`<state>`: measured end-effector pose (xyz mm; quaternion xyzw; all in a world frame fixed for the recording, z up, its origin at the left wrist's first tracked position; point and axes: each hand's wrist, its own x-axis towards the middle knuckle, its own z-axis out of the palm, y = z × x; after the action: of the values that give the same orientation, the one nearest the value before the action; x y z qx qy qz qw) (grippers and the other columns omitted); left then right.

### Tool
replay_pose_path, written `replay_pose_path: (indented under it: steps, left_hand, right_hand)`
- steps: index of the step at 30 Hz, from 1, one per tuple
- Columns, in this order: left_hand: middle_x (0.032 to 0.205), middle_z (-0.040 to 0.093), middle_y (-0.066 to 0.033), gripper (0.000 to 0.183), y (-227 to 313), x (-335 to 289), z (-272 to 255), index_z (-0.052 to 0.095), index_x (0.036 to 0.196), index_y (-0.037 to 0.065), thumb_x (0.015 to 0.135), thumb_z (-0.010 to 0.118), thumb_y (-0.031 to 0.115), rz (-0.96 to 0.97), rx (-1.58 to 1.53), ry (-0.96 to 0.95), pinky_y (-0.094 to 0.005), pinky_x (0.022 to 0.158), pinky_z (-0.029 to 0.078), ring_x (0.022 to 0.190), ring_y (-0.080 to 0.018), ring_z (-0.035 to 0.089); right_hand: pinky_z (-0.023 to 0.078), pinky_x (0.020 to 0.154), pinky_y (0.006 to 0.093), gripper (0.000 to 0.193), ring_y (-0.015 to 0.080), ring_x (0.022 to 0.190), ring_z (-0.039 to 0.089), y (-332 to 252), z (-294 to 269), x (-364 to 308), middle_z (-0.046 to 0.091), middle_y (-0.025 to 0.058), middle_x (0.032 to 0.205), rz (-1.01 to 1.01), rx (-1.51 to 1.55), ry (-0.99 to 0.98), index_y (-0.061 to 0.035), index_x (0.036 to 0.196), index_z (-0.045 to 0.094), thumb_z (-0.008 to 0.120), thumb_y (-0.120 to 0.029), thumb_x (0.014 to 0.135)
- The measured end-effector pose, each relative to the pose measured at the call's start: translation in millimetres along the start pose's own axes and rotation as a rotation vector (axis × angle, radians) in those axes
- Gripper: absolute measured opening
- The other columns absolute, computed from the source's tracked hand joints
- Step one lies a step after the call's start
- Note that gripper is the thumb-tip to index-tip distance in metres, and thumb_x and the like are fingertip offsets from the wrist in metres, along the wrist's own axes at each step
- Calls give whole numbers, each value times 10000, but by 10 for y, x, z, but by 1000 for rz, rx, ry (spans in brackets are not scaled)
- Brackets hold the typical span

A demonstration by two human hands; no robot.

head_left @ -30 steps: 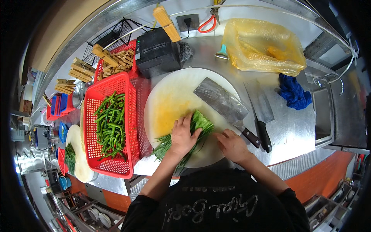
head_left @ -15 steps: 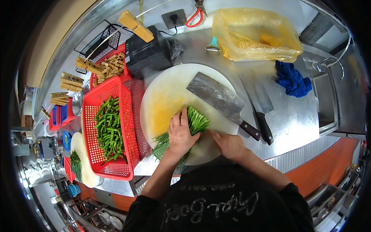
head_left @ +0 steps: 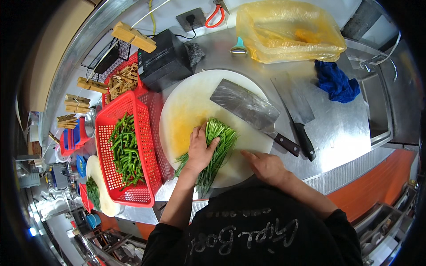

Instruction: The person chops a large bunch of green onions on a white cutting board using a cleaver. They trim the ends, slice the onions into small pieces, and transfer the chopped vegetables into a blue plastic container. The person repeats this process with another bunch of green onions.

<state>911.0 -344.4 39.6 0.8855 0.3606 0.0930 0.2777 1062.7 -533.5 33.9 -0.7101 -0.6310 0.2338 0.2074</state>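
Observation:
A bunch of green chives (head_left: 217,153) lies on the round white cutting board (head_left: 184,99), its cut ends at the far side and its thin leaves trailing toward me. My left hand (head_left: 200,150) grips the bunch from its left side, thumb across the top. Beside the board's near right part rests my right hand (head_left: 268,169), apart from the chives, with a finger stretched out and nothing visible in it. A broad cleaver (head_left: 244,106) lies across the board's right side, its dark handle toward me. Right of it, a second knife (head_left: 295,104) lies on the steel counter.
At the left stands a red basket (head_left: 148,146) of green chili peppers (head_left: 125,155). Behind are a black printer (head_left: 164,62), a peeler (head_left: 239,46) and a yellow plastic-covered container (head_left: 290,33). A blue cloth (head_left: 336,82) lies near the sink (head_left: 377,106) at right.
My left hand has slid from the top of the chives to their left side, uncovering more of the bunch. My right hand has drawn slightly away to the right.

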Motion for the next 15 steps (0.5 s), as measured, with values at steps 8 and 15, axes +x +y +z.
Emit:
replay_pose_path:
  steps: [8,15]
  left_hand:
    - [1175,450,-211,515,-93,56,-88,404,1253,-25,853,581,248,-42,-210,-78,-401,970,333,1116,-374,426]
    - [1144,507,-214,505,-73,74,-135,402,1258,-18,855,579,230,-153,-295,-91,-390,963,349,1108,-361,468]
  right_hand:
    - [499,569,410,473,314,682,617,-34,-42,50,614,132,878,7,36,56,-146,1270,449,545,-132,807]
    - [495,545,407,500,319,667,613,-299,-376,478,624,125,835,54,-43,-165,-191,1310,424,532,-148,823]
